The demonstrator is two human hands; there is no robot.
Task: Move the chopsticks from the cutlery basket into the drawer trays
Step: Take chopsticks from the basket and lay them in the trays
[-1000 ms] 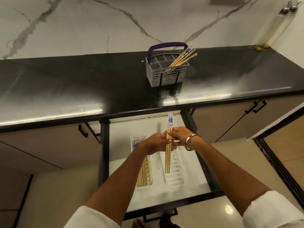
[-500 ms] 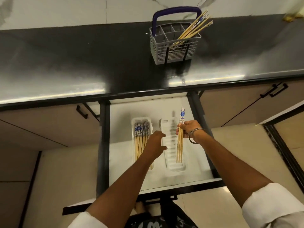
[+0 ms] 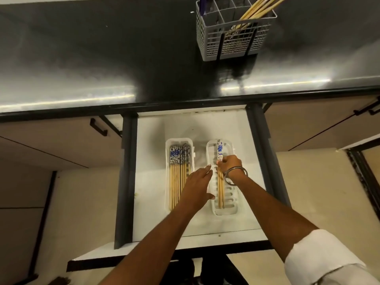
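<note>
Two white trays lie side by side in the open drawer [image 3: 148, 182]. The left tray [image 3: 178, 141] holds several wooden chopsticks with blue-patterned tops [image 3: 177, 173]. My right hand [image 3: 229, 164] is shut on a pair of chopsticks [image 3: 220, 188] that lies lengthwise in the right tray [image 3: 231, 210]. My left hand [image 3: 197, 187] hovers flat with spread fingers between the two trays, holding nothing. The grey cutlery basket [image 3: 232, 42] stands on the black counter at the top right, with several chopsticks [image 3: 259, 11] leaning out of it.
The black counter [image 3: 102, 54] runs across the top. Closed cabinet fronts with dark handles [image 3: 98, 127] flank the drawer. The drawer's front panel [image 3: 185, 249] juts toward me above the tiled floor.
The view has tilted down toward the drawer. My right hand has lowered the pair of chopsticks into the right tray. My left hand let go of them and moved left.
</note>
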